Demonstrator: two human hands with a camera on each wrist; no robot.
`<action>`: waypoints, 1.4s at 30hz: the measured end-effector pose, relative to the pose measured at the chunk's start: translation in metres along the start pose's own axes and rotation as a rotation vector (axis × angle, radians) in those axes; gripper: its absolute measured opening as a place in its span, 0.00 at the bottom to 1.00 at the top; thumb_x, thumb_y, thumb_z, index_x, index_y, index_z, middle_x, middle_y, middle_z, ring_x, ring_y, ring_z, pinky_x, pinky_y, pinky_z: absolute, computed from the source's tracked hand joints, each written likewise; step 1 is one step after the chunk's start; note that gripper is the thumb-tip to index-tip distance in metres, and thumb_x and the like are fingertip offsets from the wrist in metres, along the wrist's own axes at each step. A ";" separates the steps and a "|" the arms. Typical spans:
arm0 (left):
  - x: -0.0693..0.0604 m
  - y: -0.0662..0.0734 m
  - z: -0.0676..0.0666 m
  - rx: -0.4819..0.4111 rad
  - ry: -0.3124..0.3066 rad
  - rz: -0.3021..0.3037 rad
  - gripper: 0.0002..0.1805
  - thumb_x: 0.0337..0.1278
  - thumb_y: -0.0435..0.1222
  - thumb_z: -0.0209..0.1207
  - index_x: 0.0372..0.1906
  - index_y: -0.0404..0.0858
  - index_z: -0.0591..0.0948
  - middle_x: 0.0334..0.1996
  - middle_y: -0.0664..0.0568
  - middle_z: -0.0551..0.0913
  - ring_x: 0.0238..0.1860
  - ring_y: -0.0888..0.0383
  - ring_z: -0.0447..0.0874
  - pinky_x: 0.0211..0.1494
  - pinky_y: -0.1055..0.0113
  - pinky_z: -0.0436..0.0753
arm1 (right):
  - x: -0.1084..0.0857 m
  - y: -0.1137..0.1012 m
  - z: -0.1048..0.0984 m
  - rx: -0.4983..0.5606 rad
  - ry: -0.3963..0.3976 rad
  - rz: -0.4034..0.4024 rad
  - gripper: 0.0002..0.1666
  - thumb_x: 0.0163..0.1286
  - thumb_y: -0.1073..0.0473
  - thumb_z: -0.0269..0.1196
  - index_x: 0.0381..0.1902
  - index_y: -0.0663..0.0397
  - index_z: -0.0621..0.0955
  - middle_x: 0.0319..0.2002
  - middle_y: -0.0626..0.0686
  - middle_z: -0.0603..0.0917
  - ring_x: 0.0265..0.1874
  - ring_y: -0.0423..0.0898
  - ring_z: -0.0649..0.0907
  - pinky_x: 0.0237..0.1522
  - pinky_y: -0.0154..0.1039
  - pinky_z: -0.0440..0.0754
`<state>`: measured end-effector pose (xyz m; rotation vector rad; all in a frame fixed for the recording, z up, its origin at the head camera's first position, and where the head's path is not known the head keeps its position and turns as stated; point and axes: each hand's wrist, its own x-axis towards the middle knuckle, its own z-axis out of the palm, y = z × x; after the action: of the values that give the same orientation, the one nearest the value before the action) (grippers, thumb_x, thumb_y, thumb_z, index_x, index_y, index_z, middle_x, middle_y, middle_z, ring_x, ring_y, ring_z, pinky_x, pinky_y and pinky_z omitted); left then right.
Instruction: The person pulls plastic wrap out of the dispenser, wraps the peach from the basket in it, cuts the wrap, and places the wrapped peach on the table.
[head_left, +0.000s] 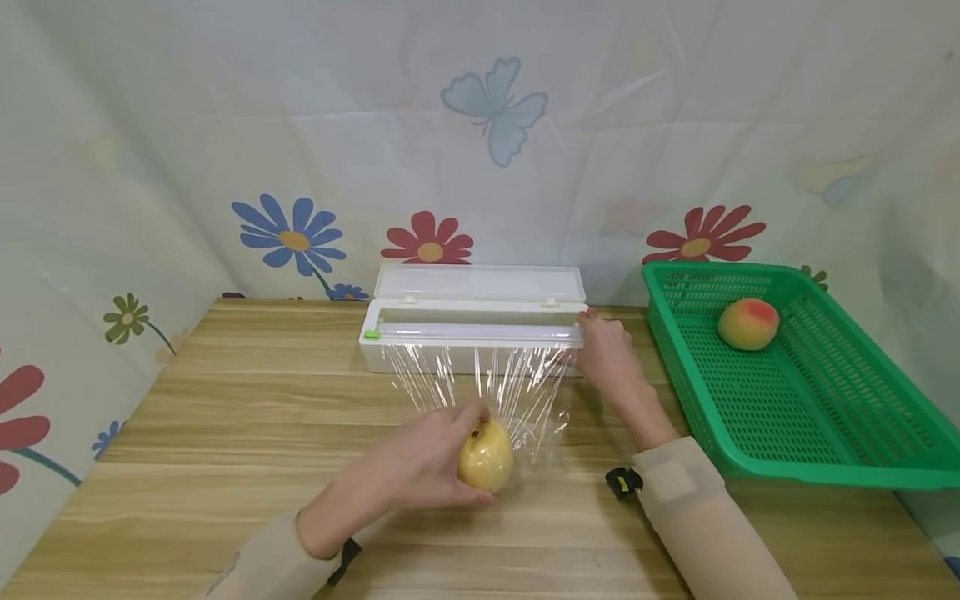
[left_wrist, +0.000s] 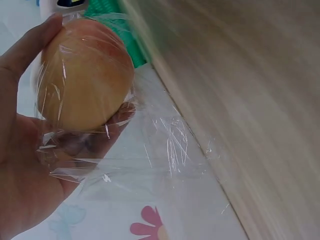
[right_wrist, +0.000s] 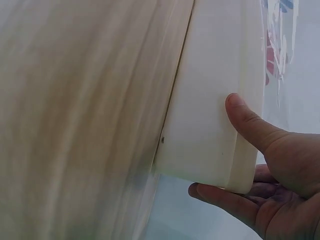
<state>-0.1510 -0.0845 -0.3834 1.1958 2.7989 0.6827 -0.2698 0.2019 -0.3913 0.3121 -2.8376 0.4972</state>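
Where creased clear film [head_left: 427, 379] fans out from the box [head_left: 420, 360], the left hand [head_left: 423, 462] has its grip around a fruit [head_left: 486, 457], thumb and fingers on different sides. Fruit in front of the box, over the near middle of the table [head_left: 247, 400]; contact with the wood, cannot tell. Film covers its skin, per left wrist view. Right hand [head_left: 613, 354] grasping the box's right end, thumb against a long face, fingers at the end. Lid [head_left: 480, 283] raised at back; green tab [head_left: 372, 334] at left end. Right of box: green basket [head_left: 697, 433], one red-flushed peach [head_left: 748, 324] inside, toward the far end. Behind: cloth [head_left: 495, 192], printed flowers, butterfly.
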 end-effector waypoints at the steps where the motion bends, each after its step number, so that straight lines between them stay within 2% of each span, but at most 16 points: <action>1: 0.001 -0.001 0.002 0.009 -0.008 -0.006 0.46 0.42 0.55 0.79 0.62 0.38 0.71 0.51 0.48 0.82 0.46 0.53 0.84 0.49 0.63 0.85 | 0.000 0.000 0.000 0.005 -0.013 0.007 0.38 0.56 0.53 0.81 0.56 0.73 0.79 0.59 0.74 0.78 0.44 0.75 0.83 0.45 0.65 0.83; 3: 0.002 -0.004 0.005 0.024 -0.017 -0.015 0.46 0.43 0.56 0.79 0.63 0.38 0.71 0.52 0.47 0.80 0.47 0.52 0.84 0.50 0.61 0.85 | 0.001 0.000 0.000 0.010 -0.033 0.019 0.43 0.56 0.49 0.81 0.59 0.73 0.78 0.60 0.75 0.77 0.48 0.75 0.82 0.49 0.64 0.81; 6: 0.004 -0.007 0.008 0.038 -0.013 -0.022 0.45 0.43 0.56 0.79 0.61 0.38 0.71 0.53 0.46 0.76 0.46 0.52 0.83 0.49 0.60 0.85 | 0.001 0.001 0.000 -0.002 -0.023 0.009 0.48 0.53 0.44 0.81 0.59 0.74 0.78 0.61 0.76 0.76 0.48 0.76 0.82 0.49 0.65 0.81; 10: 0.007 -0.010 0.011 0.039 -0.005 -0.021 0.44 0.42 0.56 0.79 0.60 0.38 0.72 0.52 0.47 0.72 0.44 0.55 0.81 0.48 0.62 0.86 | 0.000 0.002 0.000 -0.028 0.016 -0.015 0.46 0.51 0.44 0.82 0.54 0.75 0.79 0.59 0.75 0.78 0.41 0.76 0.84 0.43 0.65 0.82; 18: 0.009 -0.012 0.010 0.089 -0.033 -0.019 0.44 0.44 0.57 0.78 0.62 0.36 0.74 0.50 0.49 0.75 0.44 0.55 0.81 0.48 0.61 0.85 | 0.001 -0.001 0.001 0.005 -0.037 0.030 0.48 0.55 0.44 0.80 0.61 0.74 0.77 0.60 0.76 0.76 0.49 0.76 0.81 0.50 0.65 0.81; 23: 0.012 -0.012 0.005 0.115 -0.033 -0.038 0.43 0.44 0.58 0.78 0.60 0.36 0.77 0.53 0.48 0.81 0.52 0.49 0.80 0.55 0.55 0.82 | 0.001 -0.001 0.001 0.019 -0.040 0.034 0.49 0.55 0.44 0.80 0.63 0.73 0.76 0.62 0.76 0.75 0.51 0.77 0.80 0.52 0.65 0.80; 27: 0.013 -0.013 0.002 0.097 -0.029 -0.066 0.47 0.44 0.58 0.78 0.65 0.36 0.75 0.56 0.46 0.83 0.58 0.43 0.78 0.64 0.49 0.75 | 0.001 0.000 0.001 0.010 -0.019 0.023 0.48 0.54 0.44 0.81 0.61 0.73 0.77 0.61 0.75 0.76 0.48 0.76 0.82 0.50 0.65 0.81; 31: 0.014 -0.014 0.001 0.082 -0.026 -0.068 0.45 0.46 0.56 0.77 0.65 0.38 0.73 0.53 0.46 0.84 0.57 0.44 0.79 0.69 0.46 0.71 | 0.001 0.001 0.001 -0.004 0.000 0.001 0.48 0.53 0.43 0.81 0.59 0.74 0.78 0.61 0.75 0.77 0.46 0.76 0.82 0.48 0.66 0.81; 35: 0.016 -0.015 0.000 0.105 -0.029 -0.045 0.37 0.52 0.55 0.74 0.61 0.40 0.75 0.51 0.47 0.80 0.50 0.48 0.80 0.61 0.49 0.77 | 0.001 0.001 0.001 0.000 -0.002 0.004 0.47 0.53 0.44 0.81 0.59 0.73 0.78 0.61 0.75 0.77 0.45 0.76 0.82 0.48 0.66 0.80; 39: 0.017 -0.013 -0.001 0.117 -0.040 -0.055 0.35 0.56 0.55 0.72 0.61 0.39 0.76 0.51 0.47 0.75 0.45 0.52 0.79 0.50 0.56 0.82 | 0.000 0.001 0.000 0.023 -0.014 0.013 0.48 0.52 0.44 0.82 0.60 0.72 0.78 0.59 0.74 0.78 0.46 0.76 0.82 0.48 0.66 0.81; 42: 0.019 -0.013 -0.001 0.131 -0.055 -0.065 0.37 0.59 0.55 0.70 0.64 0.36 0.75 0.51 0.46 0.78 0.48 0.52 0.79 0.52 0.57 0.82 | -0.001 0.000 0.000 0.033 -0.023 0.010 0.51 0.52 0.44 0.82 0.63 0.72 0.77 0.59 0.74 0.78 0.48 0.76 0.82 0.50 0.66 0.80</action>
<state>-0.1735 -0.0793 -0.3846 1.1177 2.8608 0.4614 -0.2687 0.2020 -0.3914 0.3113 -2.8568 0.5466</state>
